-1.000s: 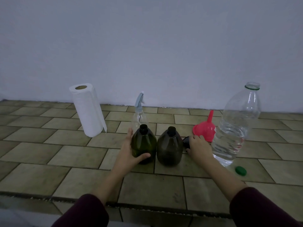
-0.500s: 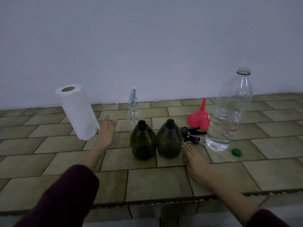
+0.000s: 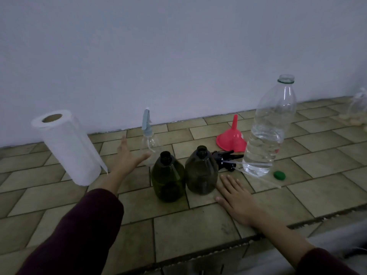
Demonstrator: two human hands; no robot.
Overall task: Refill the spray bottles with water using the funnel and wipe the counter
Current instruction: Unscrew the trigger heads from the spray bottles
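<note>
Both hands have let go of what they held a second ago: the left hand (image 3: 127, 158) has come off the left green bottle (image 3: 167, 178) and now hangs in the air with fingers spread and straight, reaching toward the small clear spray bottle (image 3: 149, 135) with the pale blue trigger head, its thumb close to that bottle's base. Whether it touches I cannot tell. The right hand (image 3: 235, 197) has drawn back from the funnel (image 3: 231, 138) and lies flat, palm down and fingers straight, on the tiled bench (image 3: 178, 231), just to the right of the darker green bottle (image 3: 201, 171) and holding nothing.

Those two green bottles stand upright side by side, uncapped, between the two hands. Behind the right-hand one lie the black spray heads (image 3: 226, 157), their thin white tubes stretching out across the tiles toward the right. Beyond them the pink funnel sits mouth down with its spout pointing up, near the wall. Beside it, to the right, stands a tall clear water bottle (image 3: 268, 132), open at the neck and about half full; its green cap (image 3: 279, 175) lies on the tiles just beside its base. Far left, a roll of paper towel (image 3: 68, 145) stands upright, a loose sheet hanging at its edge, well apart from the left hand.
</note>
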